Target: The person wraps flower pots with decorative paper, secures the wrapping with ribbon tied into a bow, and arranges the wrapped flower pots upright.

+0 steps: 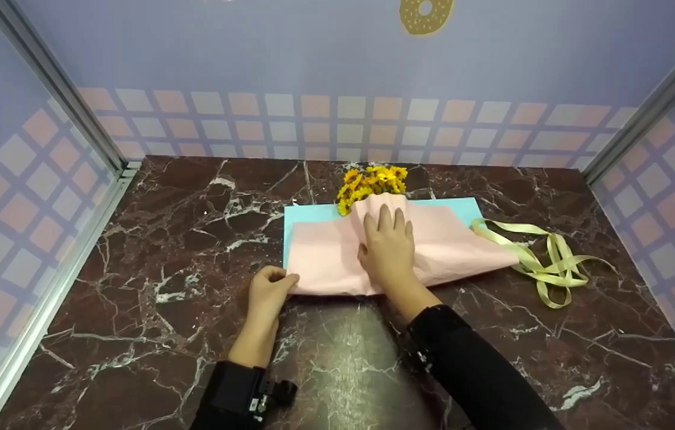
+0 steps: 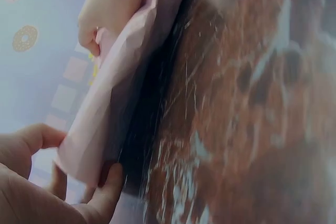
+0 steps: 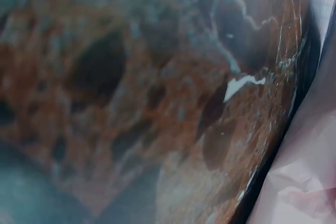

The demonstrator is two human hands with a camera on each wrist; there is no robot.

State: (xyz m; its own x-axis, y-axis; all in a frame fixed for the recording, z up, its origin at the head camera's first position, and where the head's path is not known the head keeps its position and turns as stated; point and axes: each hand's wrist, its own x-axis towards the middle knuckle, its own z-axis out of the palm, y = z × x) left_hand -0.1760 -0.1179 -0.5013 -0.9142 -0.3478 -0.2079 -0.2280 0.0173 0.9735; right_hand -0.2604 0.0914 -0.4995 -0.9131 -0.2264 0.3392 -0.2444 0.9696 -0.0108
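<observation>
A sheet of pink wrapping paper is folded over a bunch of yellow flowers, whose heads show past its far edge. Light blue paper shows from beneath the pink sheet. At the near left corner, my left hand pinches the pink paper between thumb and fingers, as the left wrist view also shows. My right hand presses on the gathered middle of the paper, fingers extended toward the flowers. The stems are hidden under the paper. In the right wrist view only a crumpled edge of pink paper shows.
A loose tangle of pale yellow-green ribbon lies right of the paper, one end reaching the paper's right side. The dark red marbled table is bounded by a patterned back wall and side panels.
</observation>
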